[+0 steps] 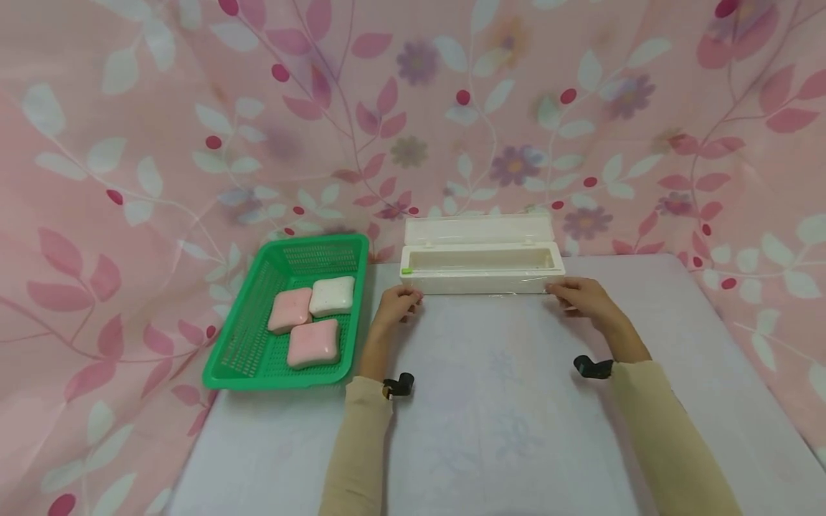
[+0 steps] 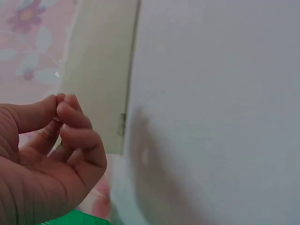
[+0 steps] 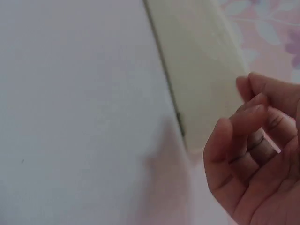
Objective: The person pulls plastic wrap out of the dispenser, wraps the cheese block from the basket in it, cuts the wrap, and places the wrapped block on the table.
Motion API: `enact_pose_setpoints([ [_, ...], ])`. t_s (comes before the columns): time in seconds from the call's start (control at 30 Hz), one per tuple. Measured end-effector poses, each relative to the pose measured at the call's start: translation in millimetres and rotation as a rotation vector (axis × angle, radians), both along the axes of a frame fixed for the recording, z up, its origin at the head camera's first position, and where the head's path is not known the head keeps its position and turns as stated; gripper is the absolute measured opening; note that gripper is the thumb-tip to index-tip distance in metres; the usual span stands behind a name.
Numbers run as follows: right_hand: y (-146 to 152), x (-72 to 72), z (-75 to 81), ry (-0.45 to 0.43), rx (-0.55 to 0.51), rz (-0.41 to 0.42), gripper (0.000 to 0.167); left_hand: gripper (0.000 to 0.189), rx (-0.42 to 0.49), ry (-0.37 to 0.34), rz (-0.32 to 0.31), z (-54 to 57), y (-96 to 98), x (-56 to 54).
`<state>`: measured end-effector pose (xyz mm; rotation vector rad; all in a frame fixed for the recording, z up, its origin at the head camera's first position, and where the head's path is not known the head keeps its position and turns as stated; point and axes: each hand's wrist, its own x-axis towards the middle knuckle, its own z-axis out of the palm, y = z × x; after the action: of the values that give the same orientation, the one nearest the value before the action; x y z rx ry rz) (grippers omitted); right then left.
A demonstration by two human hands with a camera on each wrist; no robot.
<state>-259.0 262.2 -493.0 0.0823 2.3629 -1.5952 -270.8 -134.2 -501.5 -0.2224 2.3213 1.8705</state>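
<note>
A long white cling film dispenser box (image 1: 477,284) stands at the back of the table with its lid (image 1: 480,229) raised. A small green piece (image 1: 406,271) sits at its left end. Shiny clear film (image 1: 513,289) shows faintly along its front. At the front left corner, my left hand (image 1: 395,307) pinches the film's edge between thumb and fingertips. My right hand (image 1: 586,299) pinches the film likewise at the front right corner. The film at the fingertips is hard to see. In both wrist views the other fingers are curled beside the box.
To the left, a green plastic basket (image 1: 215,374) holds two pink soap-like bars (image 1: 313,344) and one white bar (image 1: 332,296). A pale cloth covers the table (image 1: 477,430). Directly behind the box hangs a pink floral curtain (image 1: 387,107).
</note>
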Motion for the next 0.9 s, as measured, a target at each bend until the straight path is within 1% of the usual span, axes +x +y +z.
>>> enact_pose_setpoints([
  [0.1, 2, 1.7, 9.2, 0.003, -0.146, -0.004, 0.050, 0.011, 0.172, -0.044, -0.016, 16.2, -0.5, 2.0],
  [0.23, 1, -1.3, 22.8, -0.032, -0.375, -0.021, 0.034, 0.007, 0.354, -0.067, -0.024, 40.1, 1.0, -0.8],
  [0.33, 0, -6.1, 34.5, -0.062, -0.533, -0.039, 0.022, 0.008, 0.450, -0.069, -0.043, 56.9, -0.3, -7.0],
  [0.4, -1, -8.8, 43.5, -0.062, -0.606, -0.039, 0.018, 0.011, 0.492, -0.060, -0.056, 68.6, -2.4, -11.0],
  [0.5, -2, -13.3, 59.1, -0.053, -0.660, -0.046, 0.017, 0.013, 0.538, -0.034, -0.077, 87.7, -4.5, -17.1],
  [0.6, -5, -17.2, 74.3, -0.039, -0.666, -0.050, 0.018, 0.010, 0.548, -0.003, -0.103, 105.6, -5.0, -20.9],
  [0.67, -8, -20.0, 83.1, -0.038, -0.668, -0.058, 0.019, 0.009, 0.555, 0.005, -0.129, 114.9, -3.9, -23.1],
  [0.77, -12, -24.9, 92.7, -0.065, -0.705, -0.049, 0.020, 0.009, 0.586, -0.012, -0.151, 123.8, -1.3, -26.2],
  [0.87, -15, -30.1, 98.7, -0.109, -0.769, -0.033, 0.020, 0.015, 0.645, -0.041, -0.157, 128.6, 0.4, -29.0],
  [0.9, -16, -31.7, 100.3, -0.121, -0.792, -0.031, 0.020, 0.016, 0.659, -0.041, -0.161, 130.1, 0.5, -29.6],
])
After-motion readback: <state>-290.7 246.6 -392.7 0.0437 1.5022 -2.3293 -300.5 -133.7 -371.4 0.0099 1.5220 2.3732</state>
